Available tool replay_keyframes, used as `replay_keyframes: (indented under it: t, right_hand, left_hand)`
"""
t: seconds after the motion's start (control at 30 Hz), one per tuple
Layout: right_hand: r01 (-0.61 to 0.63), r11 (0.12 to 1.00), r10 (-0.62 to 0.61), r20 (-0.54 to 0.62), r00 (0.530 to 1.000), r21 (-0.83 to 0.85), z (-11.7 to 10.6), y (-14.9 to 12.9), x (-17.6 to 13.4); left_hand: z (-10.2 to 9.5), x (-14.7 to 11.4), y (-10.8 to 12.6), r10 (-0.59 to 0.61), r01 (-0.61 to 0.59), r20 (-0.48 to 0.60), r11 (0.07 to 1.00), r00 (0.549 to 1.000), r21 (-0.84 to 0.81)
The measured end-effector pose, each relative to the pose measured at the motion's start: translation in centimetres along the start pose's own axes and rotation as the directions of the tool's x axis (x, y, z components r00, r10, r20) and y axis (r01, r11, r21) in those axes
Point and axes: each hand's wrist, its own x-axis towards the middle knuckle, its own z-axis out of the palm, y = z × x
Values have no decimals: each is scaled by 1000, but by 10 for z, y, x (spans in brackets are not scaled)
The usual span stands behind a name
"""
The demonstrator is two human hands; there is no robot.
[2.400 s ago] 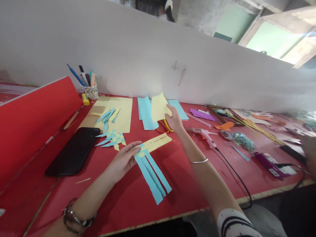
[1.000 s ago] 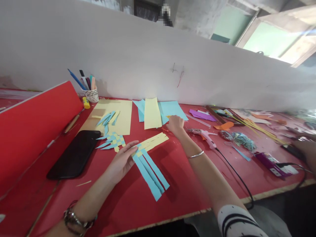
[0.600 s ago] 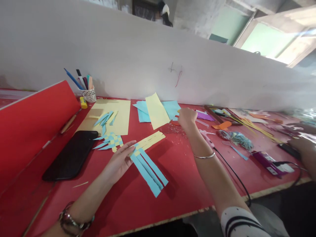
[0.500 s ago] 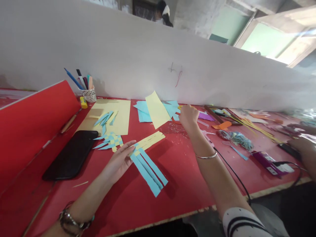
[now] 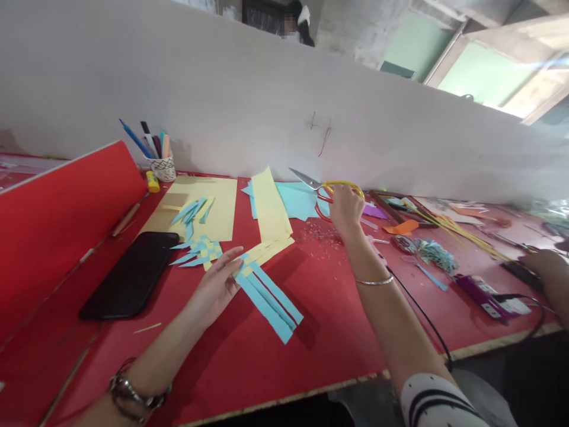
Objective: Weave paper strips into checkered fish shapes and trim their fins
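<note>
My left hand (image 5: 217, 287) is closed on a piece of woven paper strips (image 5: 269, 299), pinched at its corner where blue and yellow strips cross. Its blue strips point down to the right, its yellow strips up to the right. My right hand (image 5: 347, 207) grips a pair of scissors (image 5: 331, 187) with yellow and red handles. The blades point left, over blue paper sheets (image 5: 297, 198). A loose yellow paper sheet (image 5: 272, 204) lies between the hands. Left of my left hand is another woven blue and yellow piece (image 5: 207, 252) with pointed strips.
A black phone (image 5: 133, 276), yellow paper with cut strips (image 5: 217, 207) and a cup of pens (image 5: 163, 168) are on the left. At right lie a glue gun (image 5: 376, 249), a yarn bundle (image 5: 435, 255) and a purple power strip (image 5: 480, 296). A co-worker's hand (image 5: 544, 267) is at the right edge.
My right hand has raised the scissors from the table, and their blades now show. The yellow sheet has shifted left and turned. My left hand still holds the woven strips.
</note>
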Motion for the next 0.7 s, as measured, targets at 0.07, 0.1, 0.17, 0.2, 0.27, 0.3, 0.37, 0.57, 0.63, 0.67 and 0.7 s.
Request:
replay_keyframes:
  t: [0.07, 0.1, 0.17, 0.2, 0.27, 0.3, 0.37, 0.57, 0.63, 0.67, 0.7]
  right_hand:
    - [-32, 993, 30, 20, 999, 114, 4, 6, 1]
    - [-49, 983, 43, 35, 998, 177, 6, 8, 2]
    - [-79, 949, 63, 62, 996, 307, 10, 11, 4]
    - [-93, 925, 72, 70, 995, 368, 10, 12, 5]
    - [-115, 871, 89, 78, 993, 477, 10, 12, 6]
    - [-121, 843, 92, 82, 992, 524, 9, 12, 5]
    - [-118, 792, 79, 91, 993, 599, 4, 12, -1]
    - [-43, 620, -155, 176, 972, 783, -15, 14, -49]
    - [-7, 613, -257, 208, 944, 790, -19, 12, -67]
    - [6, 594, -317, 228, 921, 804, -20, 11, -76]
    - [8, 594, -354, 252, 901, 805, -20, 10, -83]
  left_hand:
    - [1, 0, 0, 1, -1, -17, 1000, 1000, -12]
    - [2, -1, 1, 1, -1, -19, 1000, 1000, -20]
    - [4, -1, 2, 3, -3, -9, 999, 1000, -39]
    - [5, -1, 2, 3, -3, -2, 999, 1000, -47]
    - [5, 0, 2, -5, 5, 4, 998, 1000, -59]
    - [4, 1, 2, -14, 14, 2, 998, 1000, -60]
    - [1, 3, 1, -42, 42, -8, 998, 999, -52]
    - [-5, 9, -3, -80, 78, -53, 996, 995, -48]
    - [-4, 9, -2, -71, 67, -74, 996, 995, -55]
    - [-3, 9, -1, -65, 60, -88, 996, 994, -58]
    - [-3, 9, 0, -62, 56, -101, 997, 993, -59]
